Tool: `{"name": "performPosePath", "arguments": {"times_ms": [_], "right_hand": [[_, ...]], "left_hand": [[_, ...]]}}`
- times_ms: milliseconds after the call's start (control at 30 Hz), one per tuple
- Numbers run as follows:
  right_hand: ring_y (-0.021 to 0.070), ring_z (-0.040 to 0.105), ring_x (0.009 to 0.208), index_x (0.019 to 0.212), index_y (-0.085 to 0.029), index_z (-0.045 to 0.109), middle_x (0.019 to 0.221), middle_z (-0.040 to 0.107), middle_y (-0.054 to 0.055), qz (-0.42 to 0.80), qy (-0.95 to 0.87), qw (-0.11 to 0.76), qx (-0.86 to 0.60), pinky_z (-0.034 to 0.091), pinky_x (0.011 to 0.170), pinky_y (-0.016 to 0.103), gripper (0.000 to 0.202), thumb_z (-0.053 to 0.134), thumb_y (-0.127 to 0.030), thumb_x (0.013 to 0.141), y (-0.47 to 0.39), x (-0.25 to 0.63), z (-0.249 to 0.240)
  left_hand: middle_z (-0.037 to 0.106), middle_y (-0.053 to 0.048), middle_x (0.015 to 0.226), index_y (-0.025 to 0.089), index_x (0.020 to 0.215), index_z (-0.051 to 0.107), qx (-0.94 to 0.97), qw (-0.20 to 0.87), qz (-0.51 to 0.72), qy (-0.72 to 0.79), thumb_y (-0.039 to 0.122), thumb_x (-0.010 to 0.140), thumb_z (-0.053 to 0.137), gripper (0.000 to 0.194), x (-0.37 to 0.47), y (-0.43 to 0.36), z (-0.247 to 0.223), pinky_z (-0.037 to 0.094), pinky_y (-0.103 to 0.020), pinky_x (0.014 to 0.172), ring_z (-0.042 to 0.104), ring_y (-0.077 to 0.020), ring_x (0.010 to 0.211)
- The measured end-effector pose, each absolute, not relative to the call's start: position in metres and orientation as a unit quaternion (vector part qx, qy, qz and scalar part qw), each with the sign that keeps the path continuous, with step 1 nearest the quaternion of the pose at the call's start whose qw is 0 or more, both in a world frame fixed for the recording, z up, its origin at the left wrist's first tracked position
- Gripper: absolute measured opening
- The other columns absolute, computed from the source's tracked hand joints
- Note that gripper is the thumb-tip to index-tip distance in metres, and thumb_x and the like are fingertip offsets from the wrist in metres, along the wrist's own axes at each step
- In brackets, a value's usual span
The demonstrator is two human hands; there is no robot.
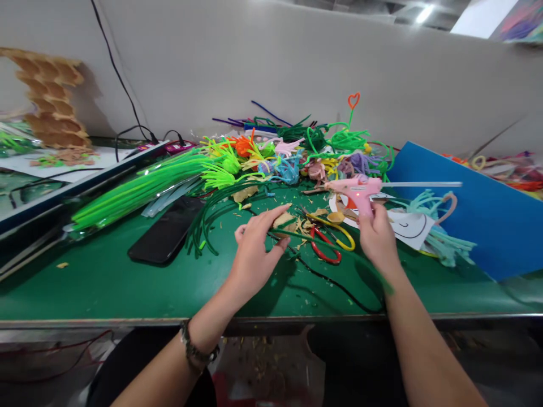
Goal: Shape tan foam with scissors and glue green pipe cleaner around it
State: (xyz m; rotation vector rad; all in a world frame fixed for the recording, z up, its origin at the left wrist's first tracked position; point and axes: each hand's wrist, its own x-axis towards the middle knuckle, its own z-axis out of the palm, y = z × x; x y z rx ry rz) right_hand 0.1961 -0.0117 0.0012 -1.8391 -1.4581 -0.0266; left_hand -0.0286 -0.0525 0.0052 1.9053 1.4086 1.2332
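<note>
Between the thumb and fingers of my left hand (258, 243) is a small tan piece (283, 223), shaped like a cup or shell. A dark green pipe cleaner (314, 237) runs from it toward the right, its far end blurred. My right hand (379, 237) is wrapped around the handle of a pink hot glue gun (360, 192), nozzle pointing left. A clear glue stick (422, 184) juts out of its back. Below the gun and between my hands lie scissors (326, 247) with red and yellow handles, among tan scraps.
Bright green pipe cleaners (139, 189) and a black phone (165, 233) lie at left. Colourful pipe-cleaner bundles (271, 155) crowd the back. A blue board (462, 209) leans at right beside pale teal pipe-cleaner pieces (449, 243). A black cord (335, 287) crosses the green table (169, 297).
</note>
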Motion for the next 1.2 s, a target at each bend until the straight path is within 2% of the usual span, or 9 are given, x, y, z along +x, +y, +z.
{"name": "performPosePath", "arguments": {"times_ms": [67,167,333,500,667,800,1000,1200], "right_hand": [[0.0204,0.053,0.064,0.092,-0.019,0.048,0.075,0.058,0.006,-0.014,-0.552,0.434,-0.712,0.040,0.057,0.032,0.033,0.042,-0.046,0.074,-0.021,0.188,0.010],[0.0151,0.047,0.052,0.072,-0.021,0.046,0.060,0.050,-0.002,-0.025,-0.528,0.487,-0.695,0.038,0.050,0.028,0.038,0.060,-0.054,0.059,-0.036,0.176,0.020],[0.0108,0.040,0.041,0.068,-0.021,0.047,0.049,0.045,-0.006,-0.031,-0.523,0.527,-0.670,0.035,0.043,0.026,0.046,0.068,-0.056,0.048,-0.049,0.165,0.025],[0.0102,0.040,0.037,0.063,-0.021,0.050,0.045,0.047,-0.005,-0.064,-0.565,0.515,-0.642,0.034,0.038,0.025,0.038,0.066,-0.053,0.053,-0.056,0.161,0.024],[0.0102,0.041,0.035,0.067,-0.021,0.053,0.042,0.047,-0.006,-0.069,-0.619,0.490,-0.609,0.034,0.035,0.024,0.031,0.064,-0.048,0.058,-0.064,0.153,0.023],[0.0102,0.038,0.036,0.062,-0.022,0.049,0.041,0.044,-0.006,-0.069,-0.609,0.481,-0.627,0.034,0.036,0.024,0.028,0.062,-0.047,0.061,-0.070,0.146,0.024],[0.0115,0.041,0.040,0.062,-0.023,0.048,0.045,0.045,-0.005,-0.049,-0.589,0.481,-0.647,0.035,0.040,0.025,0.026,0.061,-0.046,0.062,-0.073,0.140,0.026],[0.0112,0.042,0.042,0.057,-0.024,0.039,0.048,0.047,-0.004,-0.048,-0.580,0.480,-0.657,0.038,0.045,0.026,0.026,0.056,-0.042,0.065,-0.076,0.134,0.030]], "left_hand": [[0.059,-0.003,0.116,0.029,0.116,0.048,0.698,0.186,0.457,0.518,0.006,0.073,0.055,0.049,-0.030,-0.052,0.005,0.029,-0.043,0.090,0.049,-0.0234,0.111],[0.059,-0.003,0.117,0.028,0.116,0.047,0.697,0.152,0.477,0.514,0.005,0.072,0.056,0.050,-0.033,-0.051,0.003,0.030,-0.039,0.087,0.051,-0.0226,0.110],[0.059,-0.004,0.117,0.027,0.116,0.046,0.684,0.134,0.485,0.528,0.006,0.073,0.056,0.048,-0.034,-0.049,0.000,0.031,-0.038,0.085,0.053,-0.0227,0.108],[0.059,-0.005,0.118,0.027,0.115,0.046,0.682,0.107,0.478,0.543,0.006,0.073,0.055,0.048,-0.033,-0.049,-0.002,0.030,-0.037,0.085,0.053,-0.0230,0.108],[0.058,-0.005,0.119,0.026,0.115,0.045,0.685,0.079,0.502,0.522,0.006,0.072,0.055,0.049,-0.034,-0.053,0.000,0.029,-0.036,0.082,0.053,-0.0232,0.106],[0.058,-0.004,0.119,0.027,0.117,0.044,0.692,0.068,0.504,0.512,0.005,0.072,0.054,0.051,-0.035,-0.055,-0.001,0.028,-0.035,0.081,0.053,-0.0228,0.107],[0.058,-0.005,0.118,0.027,0.120,0.043,0.703,0.061,0.491,0.511,0.010,0.076,0.055,0.048,-0.035,-0.056,-0.001,0.026,-0.032,0.080,0.053,-0.0212,0.106],[0.058,-0.004,0.117,0.026,0.121,0.042,0.709,0.050,0.486,0.509,0.011,0.077,0.055,0.049,-0.035,-0.058,0.000,0.025,-0.030,0.079,0.053,-0.0192,0.106]]}}
